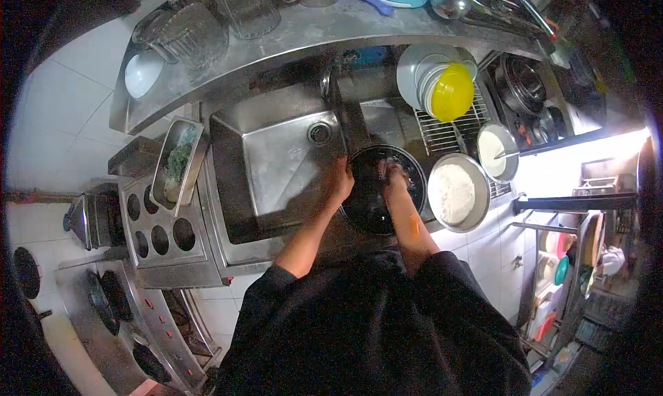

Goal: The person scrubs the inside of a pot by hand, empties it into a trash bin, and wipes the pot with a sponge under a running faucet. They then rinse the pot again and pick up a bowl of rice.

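Note:
A round black bowl [373, 213] stands at the right edge of the sink, in front of my body. My left hand [340, 180] grips its left rim. Inside the bowl is my right hand [395, 175], fingers curled down around something small and pinkish that I cannot make out. The bowl's dark inside hides most of what lies in it. Just right of the bowl sits a metal bowl [480, 213] holding white powder [454, 194]. A smaller bowl [510, 168] with a pale mixture and a utensil stands behind that.
The steel sink basin [276, 168] lies to my left. A yellow bowl [453, 92] tops stacked bowls on a wire rack [442, 137]. A steel shelf [304, 30] with jugs runs across the back. A metal pan [166, 196] with greens stands at left, near the burners.

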Demonstrator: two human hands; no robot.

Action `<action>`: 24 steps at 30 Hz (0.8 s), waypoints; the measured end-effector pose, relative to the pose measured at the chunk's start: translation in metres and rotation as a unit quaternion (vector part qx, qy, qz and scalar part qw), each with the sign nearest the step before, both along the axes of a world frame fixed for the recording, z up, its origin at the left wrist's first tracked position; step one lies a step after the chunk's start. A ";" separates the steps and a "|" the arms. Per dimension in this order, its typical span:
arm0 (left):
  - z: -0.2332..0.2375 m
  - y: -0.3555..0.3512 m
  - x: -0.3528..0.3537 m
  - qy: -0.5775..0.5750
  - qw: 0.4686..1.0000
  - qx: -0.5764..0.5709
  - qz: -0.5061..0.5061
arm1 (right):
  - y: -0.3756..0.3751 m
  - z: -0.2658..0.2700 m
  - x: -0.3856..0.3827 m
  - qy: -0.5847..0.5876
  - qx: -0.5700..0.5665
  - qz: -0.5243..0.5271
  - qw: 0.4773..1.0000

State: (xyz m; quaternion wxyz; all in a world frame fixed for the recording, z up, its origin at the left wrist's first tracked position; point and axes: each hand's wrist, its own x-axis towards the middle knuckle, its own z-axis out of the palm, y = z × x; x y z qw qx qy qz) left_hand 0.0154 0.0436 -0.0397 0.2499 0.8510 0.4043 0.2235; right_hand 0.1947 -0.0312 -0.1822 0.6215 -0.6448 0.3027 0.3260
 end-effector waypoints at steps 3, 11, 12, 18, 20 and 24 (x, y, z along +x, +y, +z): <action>0.011 0.001 0.000 0.041 0.998 -0.043 -0.012 | -0.013 0.026 0.003 0.051 0.277 -0.080 0.956; 0.001 0.000 0.001 -0.028 0.996 0.081 0.008 | -0.011 0.096 -0.016 0.000 0.156 0.035 0.987; 0.010 0.001 0.000 0.002 1.000 0.007 -0.004 | -0.013 0.103 -0.018 -0.005 0.171 0.027 0.985; -0.005 0.002 0.000 0.021 0.999 -0.032 -0.020 | -0.027 0.063 -0.003 0.004 0.356 0.109 0.928; -0.010 0.001 0.001 0.007 1.000 -0.006 -0.004 | -0.013 0.132 -0.025 0.037 0.135 -0.007 0.990; -0.003 0.003 0.000 0.017 1.000 0.008 -0.007 | -0.021 0.103 -0.018 0.050 0.213 -0.047 0.975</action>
